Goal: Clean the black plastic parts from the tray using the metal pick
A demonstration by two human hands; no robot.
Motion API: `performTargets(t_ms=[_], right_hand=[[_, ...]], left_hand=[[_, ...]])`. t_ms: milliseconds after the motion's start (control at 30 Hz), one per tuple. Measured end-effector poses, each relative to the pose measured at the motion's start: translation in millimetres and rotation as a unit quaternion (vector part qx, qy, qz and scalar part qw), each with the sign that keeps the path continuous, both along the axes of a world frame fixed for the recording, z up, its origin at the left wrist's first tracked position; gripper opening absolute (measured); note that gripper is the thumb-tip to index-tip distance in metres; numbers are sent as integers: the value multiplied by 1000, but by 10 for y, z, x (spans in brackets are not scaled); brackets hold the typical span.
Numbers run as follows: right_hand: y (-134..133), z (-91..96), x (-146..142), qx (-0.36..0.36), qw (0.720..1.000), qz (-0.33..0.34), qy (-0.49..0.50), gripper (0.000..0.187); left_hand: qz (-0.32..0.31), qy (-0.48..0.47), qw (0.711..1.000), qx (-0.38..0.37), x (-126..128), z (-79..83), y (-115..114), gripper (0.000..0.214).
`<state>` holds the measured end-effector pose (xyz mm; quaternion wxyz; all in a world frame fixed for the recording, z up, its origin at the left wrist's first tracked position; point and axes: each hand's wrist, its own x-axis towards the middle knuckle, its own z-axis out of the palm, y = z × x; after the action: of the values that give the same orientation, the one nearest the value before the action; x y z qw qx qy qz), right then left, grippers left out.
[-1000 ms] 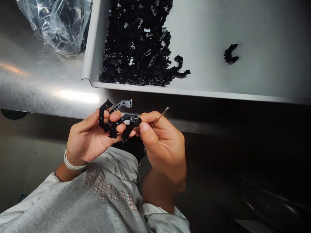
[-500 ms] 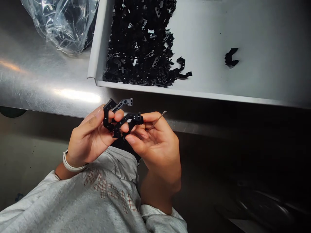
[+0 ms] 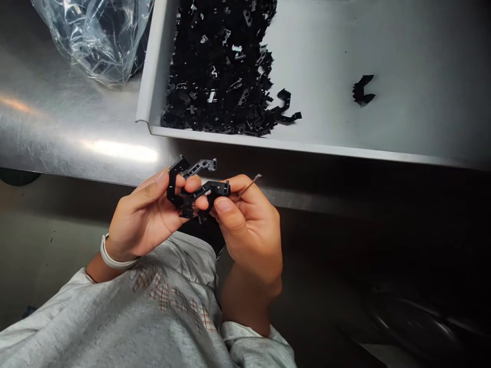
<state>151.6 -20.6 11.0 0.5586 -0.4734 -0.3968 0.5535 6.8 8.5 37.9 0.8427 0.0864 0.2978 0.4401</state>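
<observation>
In the head view, angular black plastic parts (image 3: pixel 175 179) are held in front of my body, just short of the tray's near edge. My left hand (image 3: pixel 140 220) is closed round them, its thumb and fingers threaded among their arms. From the other side my right hand (image 3: pixel 251 230) pinches the right end of one part (image 3: pixel 220 189) between thumb and forefinger. A thin metal rod with a small bent tip (image 3: pixel 249 186) also sticks up out of the right hand; its lower end is hidden. How many parts are held I cannot tell.
A white tray (image 3: pixel 326 148) stands on the metal bench (image 3: pixel 69 138). A heap of small black parts (image 3: pixel 218 66) fills its left side. One dark piece (image 3: pixel 361 91) lies apart to the right. A clear plastic bag (image 3: pixel 103 43) with dark contents is at upper left.
The held parts have shifted slightly to the right and turned a little. My right thumb has moved up onto the end of the part it pinches. The tray's contents look the same.
</observation>
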Motion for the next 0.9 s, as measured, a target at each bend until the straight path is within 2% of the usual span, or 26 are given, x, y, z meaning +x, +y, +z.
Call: performTargets(t_ms=[300, 533, 667, 900], right_hand=[[-22, -21, 39, -19, 1000, -5, -15, 23], [-11, -2, 50, -3, 999, 31, -8, 20], [-19, 6, 52, -20, 999, 24, -22, 18], [-40, -39, 29, -15, 1000, -10, -11, 36]], left_hand=[[-11, -4, 1000, -4, 24, -2, -3, 29], [-8, -11, 1000, 3, 32, -34, -3, 23], [-5, 5, 1000, -15, 41, -25, -6, 28], [-16, -22, 998, -55, 42, -30, 17, 36]])
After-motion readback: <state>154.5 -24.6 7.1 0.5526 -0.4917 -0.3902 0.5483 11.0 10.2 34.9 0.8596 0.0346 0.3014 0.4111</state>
